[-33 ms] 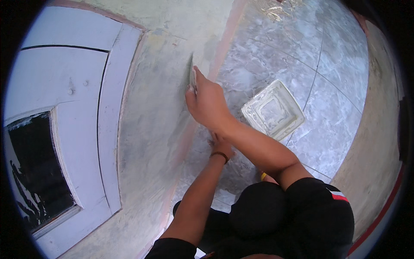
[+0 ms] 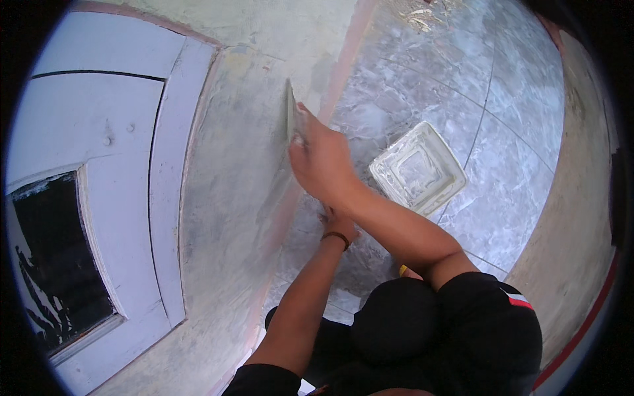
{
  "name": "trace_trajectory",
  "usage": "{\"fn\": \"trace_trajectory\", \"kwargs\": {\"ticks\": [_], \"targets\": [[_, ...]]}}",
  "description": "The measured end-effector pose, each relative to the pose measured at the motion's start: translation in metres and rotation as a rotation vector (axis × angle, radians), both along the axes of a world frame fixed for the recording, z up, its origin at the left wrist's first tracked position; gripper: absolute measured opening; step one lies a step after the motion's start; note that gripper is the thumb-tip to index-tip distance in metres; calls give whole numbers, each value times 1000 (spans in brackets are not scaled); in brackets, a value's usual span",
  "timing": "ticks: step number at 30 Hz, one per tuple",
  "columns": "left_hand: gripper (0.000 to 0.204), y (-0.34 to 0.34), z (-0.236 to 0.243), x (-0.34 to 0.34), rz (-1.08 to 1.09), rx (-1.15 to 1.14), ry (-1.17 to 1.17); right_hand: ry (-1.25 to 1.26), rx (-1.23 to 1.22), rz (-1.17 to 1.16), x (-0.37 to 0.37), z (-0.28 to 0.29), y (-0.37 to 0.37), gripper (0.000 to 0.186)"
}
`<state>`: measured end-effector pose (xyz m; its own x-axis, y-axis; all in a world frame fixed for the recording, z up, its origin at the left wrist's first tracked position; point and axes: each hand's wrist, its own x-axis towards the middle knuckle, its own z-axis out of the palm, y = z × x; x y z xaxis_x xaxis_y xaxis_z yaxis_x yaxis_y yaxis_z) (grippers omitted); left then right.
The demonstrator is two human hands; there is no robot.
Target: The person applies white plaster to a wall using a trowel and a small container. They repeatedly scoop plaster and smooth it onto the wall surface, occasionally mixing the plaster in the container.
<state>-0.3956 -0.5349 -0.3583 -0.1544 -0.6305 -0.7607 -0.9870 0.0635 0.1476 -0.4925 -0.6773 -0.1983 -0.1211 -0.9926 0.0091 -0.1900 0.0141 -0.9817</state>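
Note:
My right hand [image 2: 321, 160] is closed around a putty knife [image 2: 290, 111], its thin flat blade edge-on to me and held at the plastered wall [image 2: 231, 165]. White smears show on the fingers near the blade. Below the right wrist, my left hand [image 2: 341, 224] is low by the base of the wall, partly covered by the right forearm. Its visible fingers are apart and it seems to lean on the floor, with nothing seen in it. To the right of my hands, a square white plastic tub [image 2: 422, 168] sits tilted in view, its inside smeared with white paste.
A pale lilac door [image 2: 119, 112] with a dark pane [image 2: 59, 257] is set in the wall at left. Grey marbled tiles [image 2: 522, 125] cover the floor. Whitish scraps [image 2: 422, 16] lie at the far end. A low wall [image 2: 574, 198] runs along the right.
My right hand has shifted slightly right and nearer to me. The putty knife has turned a little, so more of its blade shows. My left hand and the tub stay put.

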Motion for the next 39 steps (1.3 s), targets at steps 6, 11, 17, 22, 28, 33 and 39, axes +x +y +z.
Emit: {"fn": "trace_trajectory", "kwargs": {"ticks": [6, 11, 17, 22, 28, 33, 39], "targets": [[127, -15, 33, -16, 24, 109, -180, -97, 372, -150, -29, -104, -29, 32], [126, -23, 44, -18, -5, 81, -148, -233, 323, -77, -4, -98, -43, 35], [127, -20, 29, -15, -17, 198, -162, -285, -127, 28, -14, 20, 6, 38], [129, -21, 41, -21, 71, 98, -165, -514, 190, -146, -79, -28, -36, 31], [131, -27, 51, -25, 58, 111, -194, -288, 207, -215, -112, -92, -122, 22], [132, -27, 49, -24, 33, 106, -193, 101, 261, -267, -87, -74, -177, 32], [134, -26, 45, -25, 39, 145, -197, 291, -267, -224, -102, -8, -173, 26]]}}
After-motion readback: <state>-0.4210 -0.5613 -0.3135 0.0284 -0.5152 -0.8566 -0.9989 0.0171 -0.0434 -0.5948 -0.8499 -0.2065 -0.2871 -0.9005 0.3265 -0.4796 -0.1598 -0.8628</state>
